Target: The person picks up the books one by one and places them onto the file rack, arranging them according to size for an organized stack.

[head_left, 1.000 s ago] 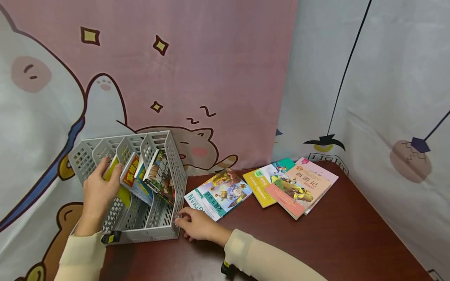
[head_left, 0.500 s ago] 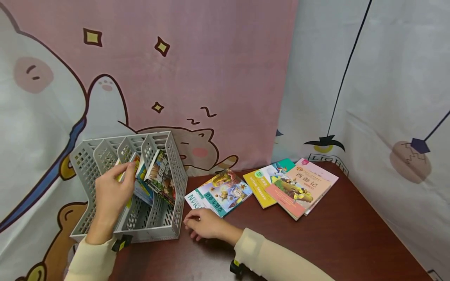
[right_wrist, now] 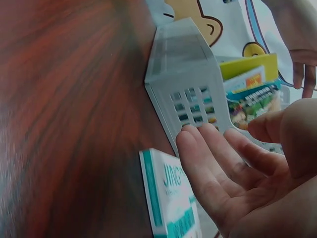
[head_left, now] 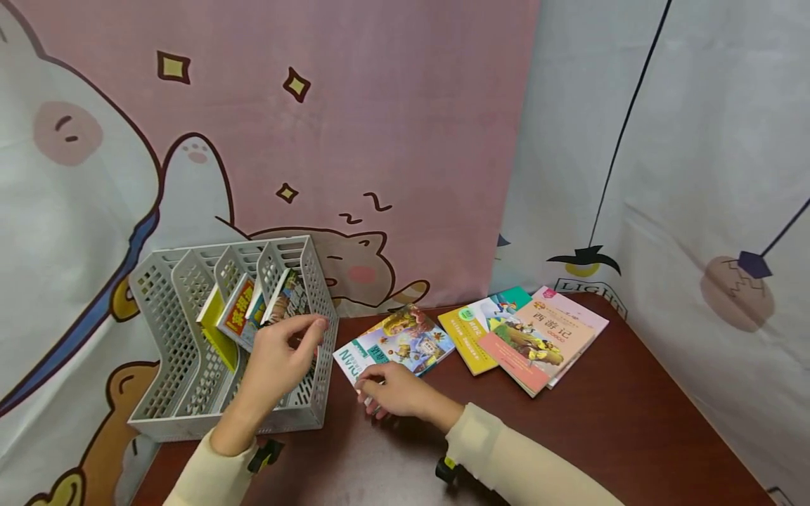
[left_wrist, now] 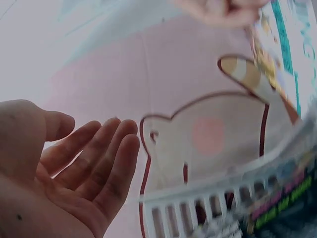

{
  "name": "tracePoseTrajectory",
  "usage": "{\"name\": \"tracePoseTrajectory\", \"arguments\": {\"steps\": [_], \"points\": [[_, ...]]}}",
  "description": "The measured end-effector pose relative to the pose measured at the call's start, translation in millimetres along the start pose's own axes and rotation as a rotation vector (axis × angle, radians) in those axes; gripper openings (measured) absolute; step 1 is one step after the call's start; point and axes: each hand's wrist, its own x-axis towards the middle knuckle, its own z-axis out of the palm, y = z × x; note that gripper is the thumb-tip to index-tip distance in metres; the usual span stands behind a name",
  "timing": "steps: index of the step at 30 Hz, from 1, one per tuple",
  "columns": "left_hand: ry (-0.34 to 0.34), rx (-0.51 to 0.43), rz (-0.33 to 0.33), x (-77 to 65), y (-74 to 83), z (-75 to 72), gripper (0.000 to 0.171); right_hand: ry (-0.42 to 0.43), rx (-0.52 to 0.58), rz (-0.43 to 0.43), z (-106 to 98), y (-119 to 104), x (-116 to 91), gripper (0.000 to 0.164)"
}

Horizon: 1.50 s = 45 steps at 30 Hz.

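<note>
My left hand (head_left: 281,362), holding nothing, is over the right side of a light grey plastic file rack (head_left: 161,427); its fingers are loosely bent in the left wrist view. Thin books lean in the rack's slots: a yellow one (head_left: 218,330), one with a red and yellow cover patch (head_left: 239,309) and one with a dark picture cover (head_left: 292,294). My right hand (head_left: 399,393), also without anything in it, hovers at the near edge of a white and teal picture book (head_left: 411,341) lying flat on the table. Part of the rack is hidden behind the left hand.
Farther right on the brown table (head_left: 607,422) lie a yellow and teal book (head_left: 471,341) and a pink book (head_left: 547,337) overlapping it, with another pale book under the pink one. Cartoon-printed cloth (head_left: 405,140) rises behind the table.
My left hand has come away from the yellow book in the rack and moved right across its slots. My right hand has shifted right, from the rack's corner to the white and teal book.
</note>
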Motion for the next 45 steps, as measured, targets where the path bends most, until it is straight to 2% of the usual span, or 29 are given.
{"name": "tracePoseTrajectory", "arguments": {"steps": [6, 11, 15, 18, 22, 25, 29, 30, 34, 38, 44, 45], "points": [[-0.127, -0.04, -0.026, -3.4, 9.3, 32.3, 0.024, 0.039, -0.065, -0.003, -25.3, 6.2, -1.6, 0.03], [-0.177, -0.08, -0.059, -8.9, 4.6, 63.5, 0.022, 0.08, -0.101, 0.016, -45.8, 15.9, -0.4, 0.033], [-0.214, -0.043, -0.103, -15.0, -5.1, 85.2, 0.026, 0.137, -0.132, 0.049, -60.9, 23.3, 3.6, 0.033], [-0.234, 0.012, -0.13, -20.0, -12.7, 96.6, 0.028, 0.213, -0.203, 0.057, -72.5, 27.6, 8.3, 0.032], [-0.248, 0.043, -0.171, -27.7, -21.2, 104.2, 0.03, 0.326, -0.332, 0.04, -89.7, 33.4, 16.1, 0.03], [-0.29, 0.062, -0.215, -33.7, -24.6, 105.6, 0.036, 0.391, -0.401, 0.022, -102.5, 39.1, 22.0, 0.029], [-0.344, 0.094, -0.252, -41.5, -27.4, 108.1, 0.045, 0.414, -0.448, -0.024, -115.8, 47.3, 29.4, 0.03], [-0.344, 0.1, -0.257, -43.1, -28.3, 109.4, 0.045, 0.413, -0.472, -0.054, -119.2, 55.8, 34.5, 0.031], [-0.307, 0.121, -0.264, -50.5, -29.3, 116.2, 0.046, 0.405, -0.564, -0.116, -122.7, 61.9, 41.8, 0.035], [-0.28, 0.157, -0.274, -58.5, -27.5, 125.8, 0.05, 0.376, -0.594, -0.053, -118.3, 54.0, 43.6, 0.037], [-0.248, 0.216, -0.329, -63.6, -25.0, 133.1, 0.062, 0.36, -0.652, 0.062, -111.0, 44.8, 49.8, 0.04], [-0.248, 0.223, -0.338, -63.9, -25.0, 133.4, 0.062, 0.364, -0.666, 0.05, -112.8, 50.5, 53.3, 0.041]]}}
